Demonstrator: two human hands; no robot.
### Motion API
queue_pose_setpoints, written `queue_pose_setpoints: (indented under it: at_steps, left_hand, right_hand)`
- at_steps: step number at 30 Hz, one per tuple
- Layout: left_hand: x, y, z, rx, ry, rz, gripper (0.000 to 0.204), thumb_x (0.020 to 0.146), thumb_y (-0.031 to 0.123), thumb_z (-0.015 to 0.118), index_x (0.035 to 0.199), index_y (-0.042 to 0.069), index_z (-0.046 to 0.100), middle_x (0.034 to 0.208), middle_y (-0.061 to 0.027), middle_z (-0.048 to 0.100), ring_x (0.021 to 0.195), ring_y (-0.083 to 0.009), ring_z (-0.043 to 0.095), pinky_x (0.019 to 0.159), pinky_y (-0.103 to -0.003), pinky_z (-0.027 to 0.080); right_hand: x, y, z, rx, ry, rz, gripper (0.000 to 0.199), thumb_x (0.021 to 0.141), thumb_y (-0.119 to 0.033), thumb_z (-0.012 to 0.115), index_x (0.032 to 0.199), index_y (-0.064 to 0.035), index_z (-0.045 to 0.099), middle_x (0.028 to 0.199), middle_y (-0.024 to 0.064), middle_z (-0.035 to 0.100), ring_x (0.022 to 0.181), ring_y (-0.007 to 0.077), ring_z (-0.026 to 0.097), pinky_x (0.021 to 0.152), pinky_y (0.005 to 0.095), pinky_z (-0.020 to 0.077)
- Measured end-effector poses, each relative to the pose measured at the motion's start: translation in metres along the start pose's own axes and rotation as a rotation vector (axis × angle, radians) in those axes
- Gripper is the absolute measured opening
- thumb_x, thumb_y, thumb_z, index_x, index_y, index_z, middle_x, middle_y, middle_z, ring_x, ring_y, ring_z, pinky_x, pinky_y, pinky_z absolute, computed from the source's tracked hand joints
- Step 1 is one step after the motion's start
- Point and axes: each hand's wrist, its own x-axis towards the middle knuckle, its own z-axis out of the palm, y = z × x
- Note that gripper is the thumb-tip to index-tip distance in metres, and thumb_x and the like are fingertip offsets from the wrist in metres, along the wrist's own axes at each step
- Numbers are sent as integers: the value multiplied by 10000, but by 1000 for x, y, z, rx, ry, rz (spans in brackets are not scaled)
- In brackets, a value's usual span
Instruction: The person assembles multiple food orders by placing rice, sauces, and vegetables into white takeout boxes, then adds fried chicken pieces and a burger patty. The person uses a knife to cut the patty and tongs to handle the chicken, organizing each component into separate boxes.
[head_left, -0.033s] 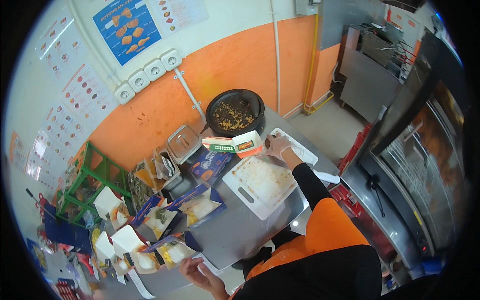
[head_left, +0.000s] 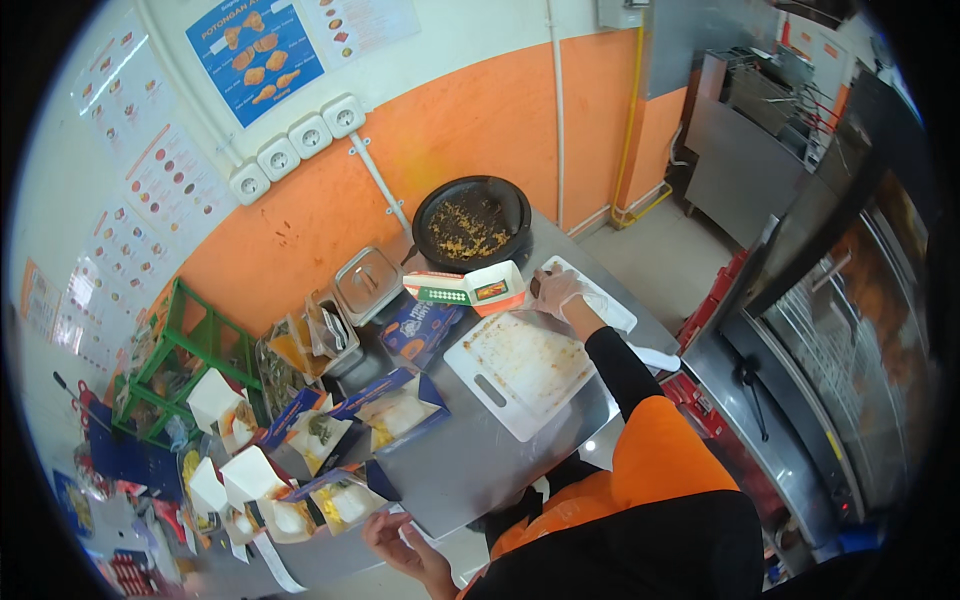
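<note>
My right hand [head_left: 560, 290], in a clear plastic glove, is closed over the near-left end of a narrow white tray or board [head_left: 608, 303]. Something dark shows at its fingertips, too small to name. Just left of it lies an open orange-and-white food box [head_left: 495, 285] with a green checked flap. A stained white cutting board [head_left: 520, 370] with a handle slot lies below the box. My bare left hand [head_left: 405, 550] hangs at the counter's near edge, fingers loosely apart and holding nothing. Closest to it is an open paper box of rice [head_left: 348, 503] with yellow food.
A black stone mortar [head_left: 470, 222] with crumbs stands by the wall. Steel containers [head_left: 368, 283], a blue box [head_left: 422, 328], several filled rice boxes [head_left: 398, 412] and a green rack [head_left: 205, 345] line the left. A white handle [head_left: 655, 358] juts over the right edge; a glass display cabinet [head_left: 840, 320] stands beyond.
</note>
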Motion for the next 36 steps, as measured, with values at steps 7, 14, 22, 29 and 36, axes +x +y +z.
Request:
queue_pose_setpoints:
  at_steps: [7, 14, 22, 29, 36]
  left_hand:
    - [-14, 23, 64, -5, -11, -78, 304, 910, 69, 510, 1205, 53, 441, 1027, -82, 498, 819, -134, 506, 832, -292, 401]
    - [-15, 15, 96, 73, -114, -155, 258, 867, -4, 520, 1122, 26, 487, 1063, -104, 497, 793, -151, 561, 762, -292, 451]
    - [-9, -27, 132, 167, -314, -192, 260, 839, -12, 551, 1096, 9, 520, 1049, -146, 533, 824, -220, 587, 713, -306, 472]
    - [-7, -58, 151, 239, -381, -149, 254, 827, 8, 555, 1081, 21, 544, 1017, -147, 555, 841, -252, 592, 719, -333, 483]
    - [24, -54, 189, 156, -426, -142, 239, 830, 24, 554, 1069, 24, 556, 1010, -147, 562, 862, -273, 589, 739, -347, 480]
  right_hand:
    - [19, 28, 4, 151, 81, -141, 611, 716, -413, 655, 1203, -66, 529, 1054, 242, 566, 985, 389, 578, 834, 439, 487]
    - [-55, 23, -34, 286, -102, -562, 634, 721, -314, 647, 1277, -61, 479, 1011, 254, 562, 953, 394, 556, 815, 469, 473]
    - [-98, -25, 22, -93, 4, -669, 563, 817, -292, 587, 1347, -154, 457, 1202, 152, 494, 966, 380, 560, 754, 514, 479]
    - [-33, -12, -62, 289, 190, -118, 457, 892, -478, 463, 949, -89, 697, 812, 218, 658, 807, 342, 647, 760, 448, 509]
    - [75, 5, 5, 406, -80, -160, 445, 827, -408, 544, 858, 10, 692, 940, 278, 637, 935, 387, 626, 812, 450, 489]
